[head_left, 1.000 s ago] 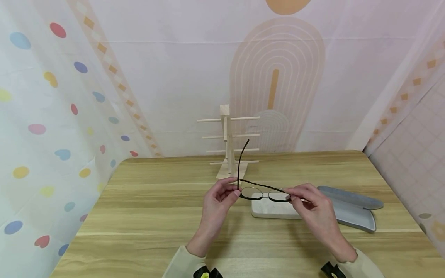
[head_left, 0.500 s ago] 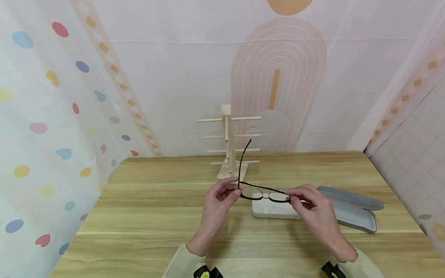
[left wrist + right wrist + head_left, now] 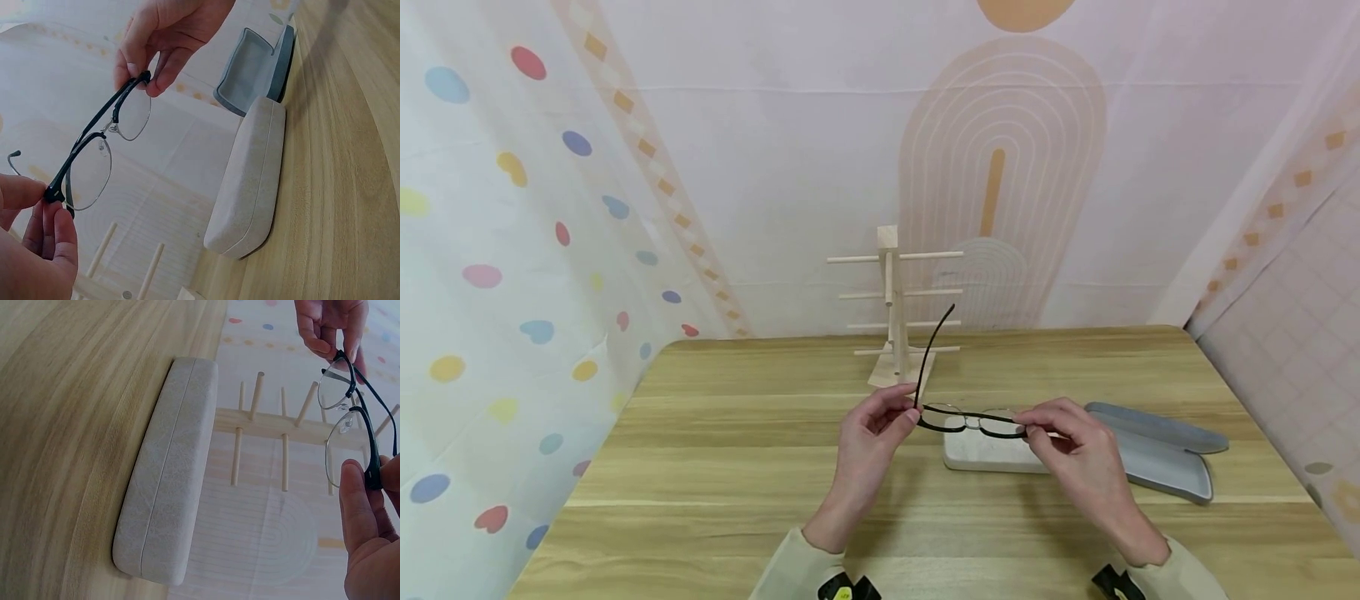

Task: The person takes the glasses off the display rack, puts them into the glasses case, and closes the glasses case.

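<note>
A: What is the biggest thing here?

B: The wooden worktop (image 3: 715, 467). On it, at the back, stands a wooden rack (image 3: 895, 308) with thin pegs. On the right side lies an open grey case (image 3: 1157, 454), and just beside it a closed white case (image 3: 992, 454).

A: And where are the glasses?

B: The glasses (image 3: 972, 419) are in the air, above the white case and in front of the rack, not touching either. The left hand (image 3: 868, 450) pinches one end of the frame between the thumb and the fingers (image 3: 59, 234), at the hinge. The right hand (image 3: 1075, 454) pinches the other end in the same way. One arm of the glasses stands up open on the left side; the other arm I think is folded behind the lenses, but I cannot tell surely.

A: What could go wrong from here?

B: In my judgement, the grip is only on small points, so the frame could slip and fall on the white case or on the worktop. Also, if the hands pull apart or twist, the thin bridge could bend. The raised arm is near the pegs and could catch there.
</note>
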{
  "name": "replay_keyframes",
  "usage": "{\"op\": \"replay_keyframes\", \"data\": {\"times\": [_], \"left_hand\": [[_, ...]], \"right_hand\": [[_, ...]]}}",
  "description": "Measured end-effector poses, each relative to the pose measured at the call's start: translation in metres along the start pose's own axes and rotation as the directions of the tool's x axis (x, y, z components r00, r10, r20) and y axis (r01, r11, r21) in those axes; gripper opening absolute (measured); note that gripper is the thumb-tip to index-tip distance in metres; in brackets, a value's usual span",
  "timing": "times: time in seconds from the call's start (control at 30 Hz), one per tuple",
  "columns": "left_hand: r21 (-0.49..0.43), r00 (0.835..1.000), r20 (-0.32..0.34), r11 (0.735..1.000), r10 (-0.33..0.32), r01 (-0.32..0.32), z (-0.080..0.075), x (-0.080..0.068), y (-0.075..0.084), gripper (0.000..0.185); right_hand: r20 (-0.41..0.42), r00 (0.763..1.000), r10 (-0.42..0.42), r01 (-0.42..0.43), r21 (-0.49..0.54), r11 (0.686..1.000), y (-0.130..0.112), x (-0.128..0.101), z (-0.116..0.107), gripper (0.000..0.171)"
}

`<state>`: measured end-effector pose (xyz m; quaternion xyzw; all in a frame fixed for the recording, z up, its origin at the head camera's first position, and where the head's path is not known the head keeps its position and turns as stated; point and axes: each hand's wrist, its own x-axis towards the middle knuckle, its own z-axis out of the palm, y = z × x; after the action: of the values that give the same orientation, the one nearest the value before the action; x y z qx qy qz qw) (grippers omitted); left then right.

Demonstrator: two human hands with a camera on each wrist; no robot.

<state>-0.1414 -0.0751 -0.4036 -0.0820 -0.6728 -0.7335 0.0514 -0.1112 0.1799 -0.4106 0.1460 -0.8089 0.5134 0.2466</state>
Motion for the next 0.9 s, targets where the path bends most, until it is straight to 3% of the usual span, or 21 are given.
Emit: {"op": "replay_keyframes", "data": {"times": [0.5, 0.9], "left_hand": [[0.089, 1.000, 0.017, 0.996, 0.022, -0.024, 0.0006, -0.0003, -0.0027, 0.025], [0.162, 0.999, -0.014, 0.986, 0.036, -0.033, 0.0022, -0.0016, -0.0056, 0.024]], "right_hand": [[0.009, 0.999, 0.048, -0.048, 0.011, 0.999, -0.0011, -0.0014, -0.0012, 0.029], [0.027, 0.997, 0.071, -0.071, 0.015, 0.997, 0.0006, -0.0023, -0.0013, 0.027]]}}
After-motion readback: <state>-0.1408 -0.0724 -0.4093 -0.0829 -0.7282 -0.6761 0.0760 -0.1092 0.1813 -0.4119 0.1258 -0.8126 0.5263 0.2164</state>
